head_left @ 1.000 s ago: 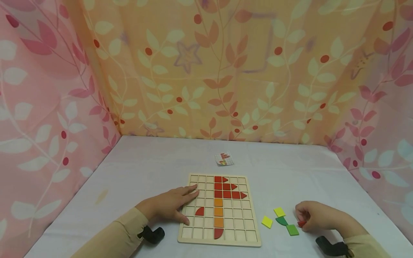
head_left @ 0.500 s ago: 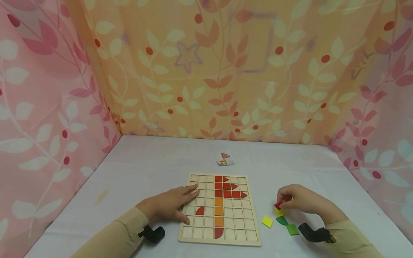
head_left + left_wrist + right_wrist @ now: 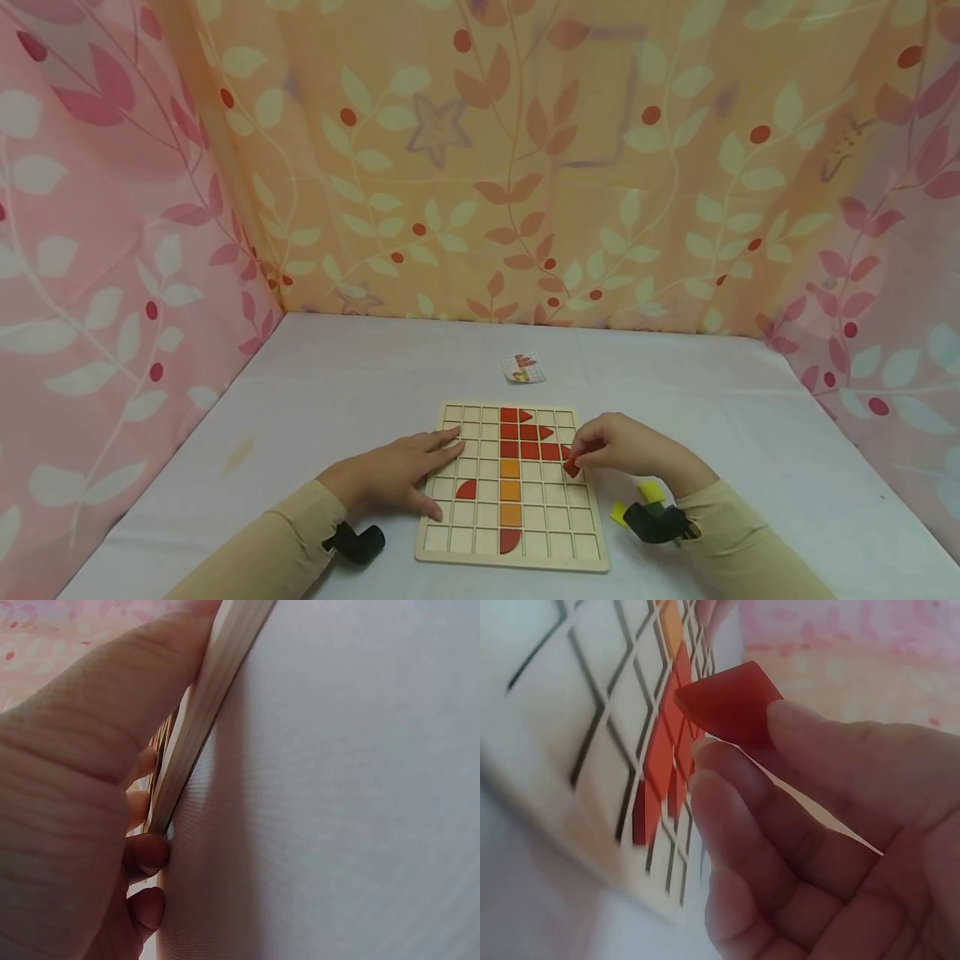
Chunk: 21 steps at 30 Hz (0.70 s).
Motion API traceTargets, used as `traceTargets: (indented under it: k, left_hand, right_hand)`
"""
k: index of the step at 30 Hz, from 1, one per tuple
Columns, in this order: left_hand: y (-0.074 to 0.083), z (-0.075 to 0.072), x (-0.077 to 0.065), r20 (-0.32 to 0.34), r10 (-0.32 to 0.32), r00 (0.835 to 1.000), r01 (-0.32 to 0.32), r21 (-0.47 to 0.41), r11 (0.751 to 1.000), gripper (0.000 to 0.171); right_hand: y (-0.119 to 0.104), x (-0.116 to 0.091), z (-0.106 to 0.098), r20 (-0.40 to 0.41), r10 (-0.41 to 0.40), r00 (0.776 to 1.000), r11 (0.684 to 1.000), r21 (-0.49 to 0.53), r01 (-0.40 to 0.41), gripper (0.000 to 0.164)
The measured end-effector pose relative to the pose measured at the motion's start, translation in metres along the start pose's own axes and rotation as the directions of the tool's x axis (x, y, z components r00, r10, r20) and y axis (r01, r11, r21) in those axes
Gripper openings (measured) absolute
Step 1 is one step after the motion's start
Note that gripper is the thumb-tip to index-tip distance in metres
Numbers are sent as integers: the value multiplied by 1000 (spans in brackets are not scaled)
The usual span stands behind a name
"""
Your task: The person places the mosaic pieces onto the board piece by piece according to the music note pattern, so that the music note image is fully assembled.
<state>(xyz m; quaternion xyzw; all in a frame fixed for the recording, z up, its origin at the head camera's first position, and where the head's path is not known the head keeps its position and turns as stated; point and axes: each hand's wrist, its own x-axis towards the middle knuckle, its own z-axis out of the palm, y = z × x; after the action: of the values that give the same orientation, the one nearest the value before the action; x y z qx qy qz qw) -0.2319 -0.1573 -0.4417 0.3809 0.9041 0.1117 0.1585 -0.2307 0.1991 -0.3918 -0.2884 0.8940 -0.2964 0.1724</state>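
A wooden grid board (image 3: 512, 564) lies on the table with red and orange tiles in some of its squares. My left hand (image 3: 393, 471) rests on its left edge, fingers spread and thumb (image 3: 142, 671) laid over the rim. Between thumb and fingers, my right hand (image 3: 633, 446) pinches a red quarter-circle tile (image 3: 731, 705), held above the board's right side. This tile (image 3: 572, 466) overlaps the tip of the longest red row in the head view. Another red quarter-circle tile (image 3: 467, 489) sits alone at the board's left, and one more (image 3: 510, 541) ends the orange column.
Yellow tiles (image 3: 651, 491) and a green tile (image 3: 654, 507) lie right of the board, partly hidden by the right wrist's black camera mount (image 3: 656, 523). Behind the board lies a small pattern card (image 3: 522, 367). Patterned curtains (image 3: 480, 167) enclose the white table (image 3: 360, 367).
My right hand has carried the red quarter-circle tile leftward from beside the loose tiles to over the board's right edge. The left hand and the tiles on the board have stayed put.
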Motion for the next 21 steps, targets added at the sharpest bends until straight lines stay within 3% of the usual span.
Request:
traceTargets:
  k: [9,16,21]
  left_hand:
    - [0,0,0,-3,1,1000,-1,16,1000,99]
    - [-1,0,0,0,0,1000,0,5,1000,99]
    - [-2,0,0,-5,17,1000,-17,6,1000,98]
  right_hand:
    - [-24,31,28,0,-29,1000,995,100,29,7]
    - [-40,54,44,2,-107,994,993,39,107,9]
    - [-52,68,54,20,-109,994,994,-8,110,9]
